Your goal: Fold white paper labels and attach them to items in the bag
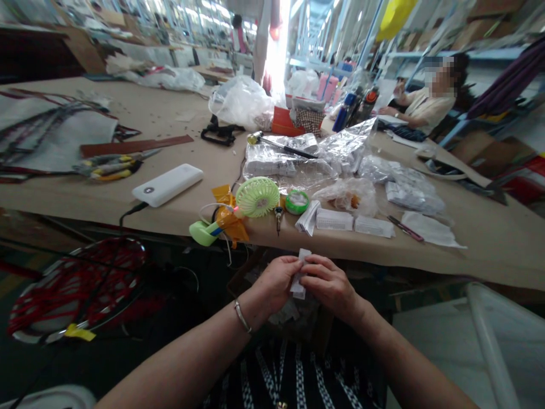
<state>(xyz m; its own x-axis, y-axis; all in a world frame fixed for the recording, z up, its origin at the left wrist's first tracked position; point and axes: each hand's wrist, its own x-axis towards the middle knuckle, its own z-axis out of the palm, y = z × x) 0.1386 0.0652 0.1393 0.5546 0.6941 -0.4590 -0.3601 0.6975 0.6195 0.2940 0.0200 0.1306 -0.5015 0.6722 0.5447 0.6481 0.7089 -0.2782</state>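
Note:
Just in front of the table edge, my left hand point(276, 279) and my right hand point(330, 282) meet around a narrow strip of white labels point(300, 288). The left thumb and fingers pinch the strip from the left side. On its right side the right fingers are closed against it. Its upper end sticks out above my fingertips and its lower end hangs below them. Nearest to my hands on the table are stacks of white labels point(334, 220), a fanned bundle of labels point(308, 218) and a green round tin point(297, 201).
A green fan point(258, 197) and a small screwdriver point(278, 220) lie near the edge. Left are a white power bank point(168, 185) and pliers point(113, 169). Behind lie a hammer point(283, 146) and plastic bags point(240, 102). A person point(434, 102) sits at the right.

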